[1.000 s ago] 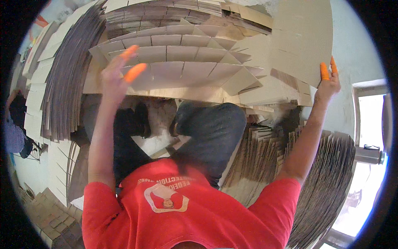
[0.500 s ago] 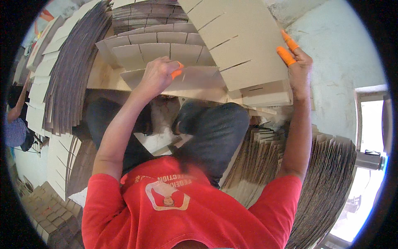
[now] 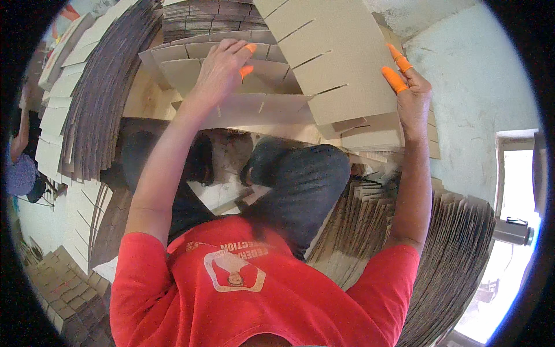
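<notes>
Slotted cardboard sheet (image 3: 335,63), pale brown with several narrow cuts running in from its left edge, is held tilted at upper centre, above the pile of flat pieces in front of a seated person in a red shirt (image 3: 260,301).

At far left, tall stacks of corrugated board (image 3: 98,98) stand on edge and fan outward, with part of another person (image 3: 20,168) just visible at the rim beside them.

Next comes the left hand (image 3: 219,72), fingers spread and relaxed, lying palm down on the layered cardboard pieces (image 3: 191,69); it presses on them rather than clasping anything, and two of its fingertips wear orange rubber caps (image 3: 247,70).

Below the hands, the worker's dark-trousered knee (image 3: 300,179) rises at centre.

To the right, the right hand (image 3: 413,95) grips the sheet's right edge, orange-capped fingers lying against its face; the thumb is hidden behind the sheet.

More bundled corrugated board (image 3: 451,243) leans at lower right, against a pale plastered wall (image 3: 474,87), and a bright window opening (image 3: 509,231) shows at the far right edge.
</notes>
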`<control>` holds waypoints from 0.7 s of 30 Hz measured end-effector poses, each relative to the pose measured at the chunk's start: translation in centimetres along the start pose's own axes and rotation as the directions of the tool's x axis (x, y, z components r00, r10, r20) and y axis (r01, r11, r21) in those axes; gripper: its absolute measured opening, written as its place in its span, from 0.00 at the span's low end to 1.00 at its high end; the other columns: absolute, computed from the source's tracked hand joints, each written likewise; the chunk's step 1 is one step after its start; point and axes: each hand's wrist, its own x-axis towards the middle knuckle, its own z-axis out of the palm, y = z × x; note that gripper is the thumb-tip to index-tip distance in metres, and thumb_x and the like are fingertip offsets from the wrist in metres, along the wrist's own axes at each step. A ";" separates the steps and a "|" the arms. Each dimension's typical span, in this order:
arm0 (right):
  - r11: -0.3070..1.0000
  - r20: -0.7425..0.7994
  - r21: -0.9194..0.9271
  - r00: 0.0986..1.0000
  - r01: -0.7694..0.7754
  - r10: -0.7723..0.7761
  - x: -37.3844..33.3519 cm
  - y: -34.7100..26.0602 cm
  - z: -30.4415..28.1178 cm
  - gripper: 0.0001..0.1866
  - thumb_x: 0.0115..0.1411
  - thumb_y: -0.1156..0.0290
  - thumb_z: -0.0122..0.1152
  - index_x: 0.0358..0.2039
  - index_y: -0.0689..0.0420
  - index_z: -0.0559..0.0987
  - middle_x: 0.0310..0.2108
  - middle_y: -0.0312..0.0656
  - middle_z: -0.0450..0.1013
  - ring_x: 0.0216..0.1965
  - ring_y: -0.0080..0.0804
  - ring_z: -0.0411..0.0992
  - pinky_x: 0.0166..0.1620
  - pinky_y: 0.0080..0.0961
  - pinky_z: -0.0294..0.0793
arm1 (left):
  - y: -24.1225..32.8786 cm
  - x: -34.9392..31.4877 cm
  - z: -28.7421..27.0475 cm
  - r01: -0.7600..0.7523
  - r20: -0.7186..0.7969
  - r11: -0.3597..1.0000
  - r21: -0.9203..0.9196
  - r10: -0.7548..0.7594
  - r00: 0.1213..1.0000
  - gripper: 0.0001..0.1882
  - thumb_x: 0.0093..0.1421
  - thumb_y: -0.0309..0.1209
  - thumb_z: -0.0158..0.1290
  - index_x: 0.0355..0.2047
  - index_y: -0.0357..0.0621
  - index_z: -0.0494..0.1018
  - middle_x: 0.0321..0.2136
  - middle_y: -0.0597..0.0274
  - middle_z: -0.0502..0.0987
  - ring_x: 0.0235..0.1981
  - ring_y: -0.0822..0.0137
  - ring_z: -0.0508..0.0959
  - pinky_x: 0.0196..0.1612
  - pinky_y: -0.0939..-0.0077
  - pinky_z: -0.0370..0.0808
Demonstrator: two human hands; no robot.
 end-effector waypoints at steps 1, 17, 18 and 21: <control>0.999 0.010 -0.022 0.999 -0.038 0.038 0.0 -0.2 0.1 0.27 0.56 0.75 0.67 0.57 0.48 0.76 0.36 0.30 0.77 0.32 0.14 0.65 0.40 0.15 0.68 | -0.5 0.3 0.3 -0.022 -0.031 0.997 0.072 0.024 0.999 0.11 0.52 0.34 0.61 0.35 0.43 0.78 0.31 0.52 0.80 0.36 0.51 0.79 0.36 0.57 0.75; 0.997 0.169 -0.044 0.984 0.064 -0.055 0.7 -0.7 1.9 0.25 0.59 0.73 0.64 0.57 0.53 0.75 0.45 0.38 0.79 0.39 0.17 0.72 0.46 0.20 0.72 | -1.2 1.1 -0.3 0.285 0.520 0.958 -0.011 -0.238 0.821 0.12 0.54 0.38 0.60 0.37 0.48 0.80 0.29 0.52 0.79 0.35 0.48 0.79 0.37 0.58 0.76; 0.993 0.145 -0.003 0.983 0.116 -0.114 0.9 -0.5 2.0 0.24 0.59 0.73 0.64 0.57 0.53 0.74 0.45 0.39 0.79 0.39 0.18 0.72 0.46 0.20 0.72 | -2.9 1.2 0.3 0.269 0.411 0.962 -0.053 -0.225 0.884 0.13 0.55 0.39 0.60 0.38 0.48 0.79 0.29 0.52 0.79 0.35 0.49 0.79 0.38 0.58 0.76; 0.992 0.175 -0.123 0.984 -0.020 0.041 0.1 -1.6 2.1 0.24 0.59 0.74 0.63 0.58 0.55 0.74 0.47 0.41 0.78 0.42 0.18 0.73 0.48 0.21 0.72 | -6.6 2.9 0.7 0.280 0.202 0.958 0.057 -0.285 0.937 0.15 0.55 0.40 0.60 0.40 0.48 0.79 0.31 0.53 0.79 0.37 0.50 0.79 0.40 0.59 0.76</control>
